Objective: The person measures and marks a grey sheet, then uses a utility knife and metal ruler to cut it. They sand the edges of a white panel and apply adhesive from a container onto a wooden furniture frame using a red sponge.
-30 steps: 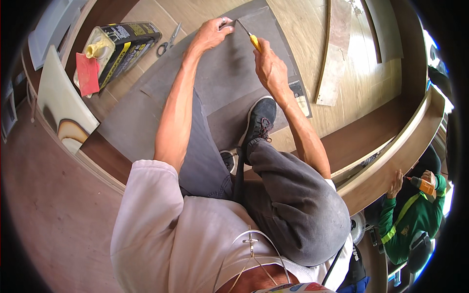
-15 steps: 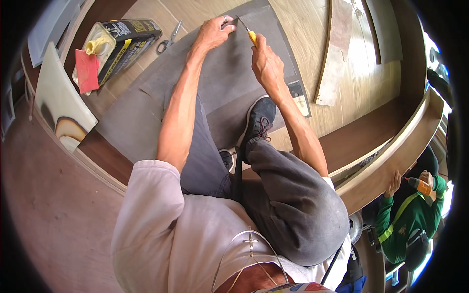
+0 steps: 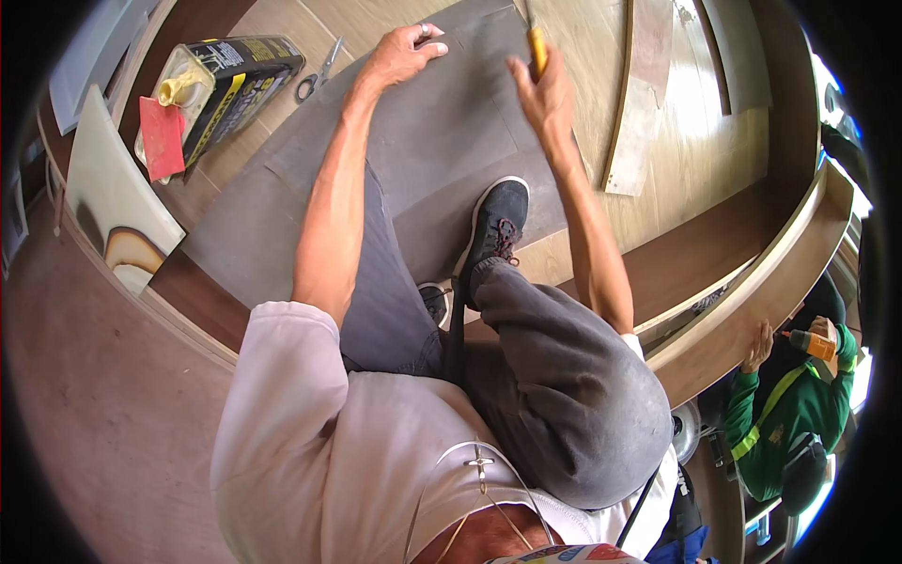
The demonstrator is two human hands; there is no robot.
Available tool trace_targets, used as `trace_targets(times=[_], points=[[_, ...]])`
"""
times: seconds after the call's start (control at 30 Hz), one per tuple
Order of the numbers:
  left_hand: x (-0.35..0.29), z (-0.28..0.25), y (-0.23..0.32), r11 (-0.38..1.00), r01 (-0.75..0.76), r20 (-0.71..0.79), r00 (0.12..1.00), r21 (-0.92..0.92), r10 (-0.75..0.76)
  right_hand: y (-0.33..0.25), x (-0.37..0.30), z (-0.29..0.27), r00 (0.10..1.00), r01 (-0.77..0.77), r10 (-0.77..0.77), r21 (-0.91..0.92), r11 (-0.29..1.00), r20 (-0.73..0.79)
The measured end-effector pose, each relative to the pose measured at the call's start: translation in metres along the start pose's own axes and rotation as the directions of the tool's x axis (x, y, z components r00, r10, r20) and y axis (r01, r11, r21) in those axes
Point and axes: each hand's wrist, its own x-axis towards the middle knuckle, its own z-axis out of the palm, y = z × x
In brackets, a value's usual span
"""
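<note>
Across the large grey sheet (image 3: 442,122), flat, matte and faintly creased in the upper centre of the frame, the right hand (image 3: 547,99) has moved rightward to its edge, clasped around a yellow-handled knife (image 3: 537,51), blurred and perhaps off the surface. The left hand (image 3: 399,58) stays upper centre, thumb and fingertip apart.

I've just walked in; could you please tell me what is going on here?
A person's left hand is at the left edge of a dark grey sheet. The right hand grips a yellow-handled tool near its right edge. Scissors lie leftward. Nearby, a co-worker holds an orange power tool.
</note>
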Motion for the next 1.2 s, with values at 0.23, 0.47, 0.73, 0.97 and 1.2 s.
trace_targets(times=[0.23, 0.47, 0.73, 0.97, 1.2], points=[[-0.002, 0.0, 0.0, 0.996, -0.008, -0.062, 0.998, 0.09, 0.013, 0.022, 0.036, -0.011, 0.99, 0.134, -0.121, -0.205, 0.97, 0.075], [-0.006, 0.004, -0.003, 0.973, -0.12, -0.169, 0.973, 0.198, 0.155, -0.05, -0.011, -0.033, 0.941, 0.146, -0.101, -0.118, 0.982, 0.324], [-0.032, -0.017, 0.034, 0.999, -0.021, 0.119, 0.993, -0.029, 0.025, 0.031, 0.046, -0.046, 0.929, -0.125, 0.06, 0.157, 0.98, 0.366], [-0.043, -0.021, 0.051, 0.992, 0.054, 0.171, 0.985, -0.118, -0.033, 0.047, 0.05, -0.038, 0.832, -0.298, 0.096, 0.294, 0.908, 0.546], [-0.048, -0.008, 0.086, 0.984, 0.001, 0.202, 0.979, -0.18, 0.036, 0.037, 0.023, -0.025, 0.874, -0.277, 0.038, 0.433, 0.858, 0.484]])
